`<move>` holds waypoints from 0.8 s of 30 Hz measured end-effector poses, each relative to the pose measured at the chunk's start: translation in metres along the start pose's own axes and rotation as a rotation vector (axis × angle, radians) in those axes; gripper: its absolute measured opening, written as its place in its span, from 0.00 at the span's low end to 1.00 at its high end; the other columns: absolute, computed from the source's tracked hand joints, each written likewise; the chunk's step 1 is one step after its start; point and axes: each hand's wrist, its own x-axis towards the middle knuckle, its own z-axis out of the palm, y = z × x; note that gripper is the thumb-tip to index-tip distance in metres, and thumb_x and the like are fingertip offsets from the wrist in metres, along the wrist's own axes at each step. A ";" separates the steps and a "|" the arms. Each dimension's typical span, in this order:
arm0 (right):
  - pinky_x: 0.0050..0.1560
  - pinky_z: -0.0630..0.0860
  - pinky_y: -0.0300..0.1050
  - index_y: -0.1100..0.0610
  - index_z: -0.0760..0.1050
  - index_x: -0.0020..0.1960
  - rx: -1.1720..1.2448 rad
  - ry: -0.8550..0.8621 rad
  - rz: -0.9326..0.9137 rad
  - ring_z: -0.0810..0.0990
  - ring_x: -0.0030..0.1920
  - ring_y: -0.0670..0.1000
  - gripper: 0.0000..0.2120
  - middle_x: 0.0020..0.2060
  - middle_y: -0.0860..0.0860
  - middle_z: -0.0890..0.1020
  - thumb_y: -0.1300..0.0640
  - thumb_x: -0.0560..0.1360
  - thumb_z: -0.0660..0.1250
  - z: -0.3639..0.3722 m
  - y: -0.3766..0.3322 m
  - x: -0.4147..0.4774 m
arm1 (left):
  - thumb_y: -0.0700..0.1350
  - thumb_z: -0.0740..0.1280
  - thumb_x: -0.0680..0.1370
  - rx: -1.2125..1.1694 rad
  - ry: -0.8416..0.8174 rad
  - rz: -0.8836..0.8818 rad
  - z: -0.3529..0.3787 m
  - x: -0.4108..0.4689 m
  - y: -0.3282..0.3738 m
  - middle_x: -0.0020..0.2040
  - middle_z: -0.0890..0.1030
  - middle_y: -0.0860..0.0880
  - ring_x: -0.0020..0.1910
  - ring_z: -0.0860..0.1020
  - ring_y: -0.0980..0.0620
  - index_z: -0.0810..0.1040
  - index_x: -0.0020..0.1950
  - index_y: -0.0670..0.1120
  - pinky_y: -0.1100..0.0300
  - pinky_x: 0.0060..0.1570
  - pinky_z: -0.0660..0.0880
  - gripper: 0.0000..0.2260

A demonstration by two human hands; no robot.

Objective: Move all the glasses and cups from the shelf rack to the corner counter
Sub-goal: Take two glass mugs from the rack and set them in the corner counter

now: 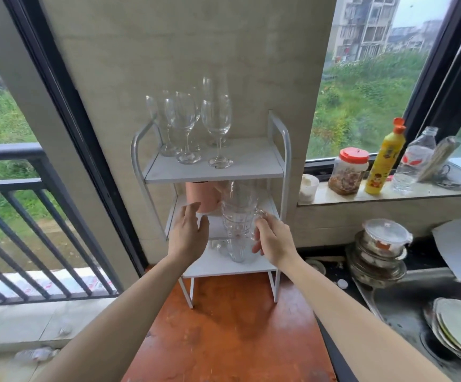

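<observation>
Just behind glass mug (237,216), pink cup (200,198); wine glasses (185,119) above

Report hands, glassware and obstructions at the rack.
Left hand open beside pink cup. Right hand grips patterned glass mug, low in rack. Wine glasses untouched on top shelf. Pink cup crowds mug's left.

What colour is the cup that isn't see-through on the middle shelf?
Pink. The cup shows best in the head view.
</observation>
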 end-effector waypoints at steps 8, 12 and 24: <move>0.30 0.67 0.48 0.57 0.65 0.34 -0.027 0.105 -0.057 0.71 0.24 0.49 0.15 0.23 0.48 0.71 0.50 0.75 0.54 -0.026 0.006 -0.032 | 0.43 0.64 0.80 -0.092 0.065 0.157 0.011 0.034 0.055 0.60 0.75 0.39 0.58 0.72 0.40 0.74 0.62 0.43 0.44 0.58 0.72 0.11; 0.32 0.64 0.53 0.59 0.64 0.33 -0.046 0.170 -0.113 0.66 0.28 0.46 0.15 0.24 0.48 0.69 0.52 0.75 0.54 -0.036 0.011 -0.047 | 0.46 0.65 0.80 -0.098 0.119 0.061 0.020 0.051 0.078 0.51 0.82 0.38 0.54 0.76 0.39 0.79 0.54 0.38 0.58 0.47 0.64 0.12; 0.33 0.60 0.50 0.54 0.60 0.30 0.054 0.373 -0.071 0.62 0.29 0.47 0.13 0.23 0.44 0.64 0.55 0.73 0.56 -0.051 0.022 -0.069 | 0.48 0.61 0.83 -0.628 -0.189 -0.325 0.035 0.028 0.093 0.43 0.78 0.45 0.30 0.73 0.53 0.73 0.52 0.43 0.62 0.26 0.68 0.08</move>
